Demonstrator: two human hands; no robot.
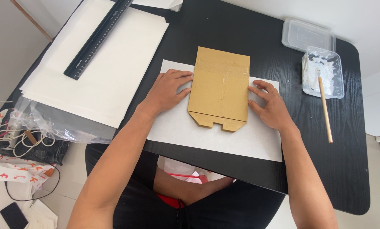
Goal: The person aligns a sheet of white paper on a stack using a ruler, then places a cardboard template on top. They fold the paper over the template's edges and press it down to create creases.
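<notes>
While both hands lie flat with fingers spread, left hand (pixel 168 90) and right hand (pixel 269 105) press the side edges of a brown cardboard piece (pixel 219 87), gripping nothing. Cardboard rests on a white paper sheet (pixel 241 140) atop the black table (pixel 347 169). Plastic tub (pixel 325 72) nearby, contents possibly paste.
</notes>
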